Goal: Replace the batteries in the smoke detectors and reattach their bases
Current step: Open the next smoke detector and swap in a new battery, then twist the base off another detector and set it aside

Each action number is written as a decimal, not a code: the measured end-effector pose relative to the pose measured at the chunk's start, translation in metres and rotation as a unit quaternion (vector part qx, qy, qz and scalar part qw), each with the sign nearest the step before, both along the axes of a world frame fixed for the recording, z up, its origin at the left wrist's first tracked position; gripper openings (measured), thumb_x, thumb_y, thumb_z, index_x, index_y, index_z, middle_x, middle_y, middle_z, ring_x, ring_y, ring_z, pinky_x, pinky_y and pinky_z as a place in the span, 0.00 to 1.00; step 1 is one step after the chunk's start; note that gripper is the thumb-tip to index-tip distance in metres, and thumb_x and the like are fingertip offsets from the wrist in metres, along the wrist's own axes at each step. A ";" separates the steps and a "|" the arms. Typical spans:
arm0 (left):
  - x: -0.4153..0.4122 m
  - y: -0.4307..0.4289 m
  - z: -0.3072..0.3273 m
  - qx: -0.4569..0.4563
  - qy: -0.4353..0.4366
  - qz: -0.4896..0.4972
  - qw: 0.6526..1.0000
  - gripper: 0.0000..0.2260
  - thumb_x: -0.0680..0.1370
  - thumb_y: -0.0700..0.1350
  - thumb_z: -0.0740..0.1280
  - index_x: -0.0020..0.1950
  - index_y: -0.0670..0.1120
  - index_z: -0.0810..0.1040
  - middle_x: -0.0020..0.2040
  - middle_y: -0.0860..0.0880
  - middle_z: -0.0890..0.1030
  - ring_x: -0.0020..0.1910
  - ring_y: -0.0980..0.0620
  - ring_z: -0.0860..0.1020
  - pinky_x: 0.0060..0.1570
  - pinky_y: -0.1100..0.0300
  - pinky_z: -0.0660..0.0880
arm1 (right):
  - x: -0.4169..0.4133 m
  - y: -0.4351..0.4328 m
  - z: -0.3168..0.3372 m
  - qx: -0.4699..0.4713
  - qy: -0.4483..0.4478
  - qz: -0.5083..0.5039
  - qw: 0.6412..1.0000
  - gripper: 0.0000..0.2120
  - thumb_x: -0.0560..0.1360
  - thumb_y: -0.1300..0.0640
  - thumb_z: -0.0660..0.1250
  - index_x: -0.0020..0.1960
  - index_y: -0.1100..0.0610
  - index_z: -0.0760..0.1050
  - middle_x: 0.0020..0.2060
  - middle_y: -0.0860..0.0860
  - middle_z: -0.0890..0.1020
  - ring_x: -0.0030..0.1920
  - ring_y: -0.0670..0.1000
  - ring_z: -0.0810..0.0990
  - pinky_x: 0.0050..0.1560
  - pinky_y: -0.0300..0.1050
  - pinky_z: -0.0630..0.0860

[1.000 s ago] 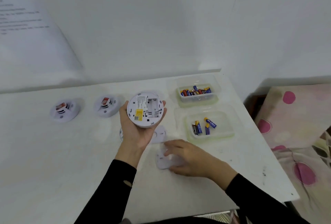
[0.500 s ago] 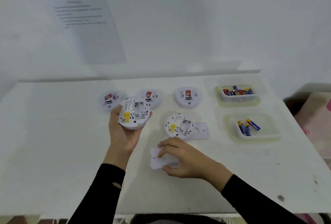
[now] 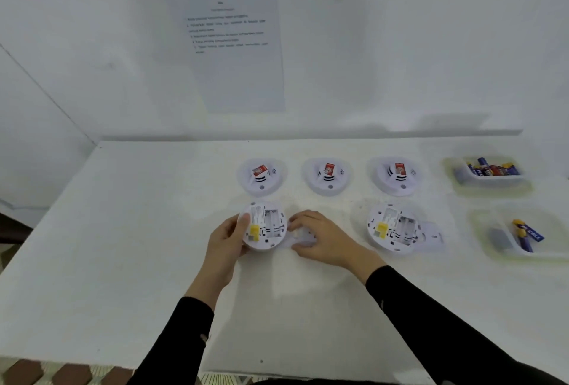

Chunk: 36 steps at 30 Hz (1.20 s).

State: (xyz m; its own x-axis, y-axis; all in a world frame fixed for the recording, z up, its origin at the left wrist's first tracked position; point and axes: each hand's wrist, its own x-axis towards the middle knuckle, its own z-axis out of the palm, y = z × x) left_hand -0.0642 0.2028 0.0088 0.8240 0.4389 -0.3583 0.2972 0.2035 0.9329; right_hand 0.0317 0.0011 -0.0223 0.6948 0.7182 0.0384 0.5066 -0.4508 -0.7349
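Hiding most of a small white cover (image 3: 303,235) under its curled fingers, the right hand (image 3: 326,239) grips that piece on the table (image 3: 123,230), so its outline is hard to make out. Print on the wall sheet (image 3: 237,76) is too blurred to read. The left hand (image 3: 226,238) clasps an open smoke detector (image 3: 264,226) by its left rim, thumb on top. The detector is back side up with an empty battery bay, just beside the cover; whether it touches the table I cannot tell. A second open detector (image 3: 392,227) lies to the right, beside its plate (image 3: 432,235). Three more detectors (image 3: 328,175) sit face up along the back. The far tray (image 3: 462,175) holds a pile of batteries (image 3: 492,169); the near tray (image 3: 486,249) holds a few batteries (image 3: 526,232).
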 end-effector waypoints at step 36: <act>0.106 0.050 0.017 0.302 0.034 -0.168 0.938 0.41 0.71 0.50 0.78 0.78 0.42 0.61 0.74 0.47 0.68 0.73 0.48 0.67 0.68 0.55 0.66 | 0.053 0.086 0.044 0.251 0.412 -0.282 0.829 0.24 0.84 0.46 0.45 0.74 0.57 0.63 0.70 0.58 0.70 0.67 0.55 0.72 0.71 0.49 0.66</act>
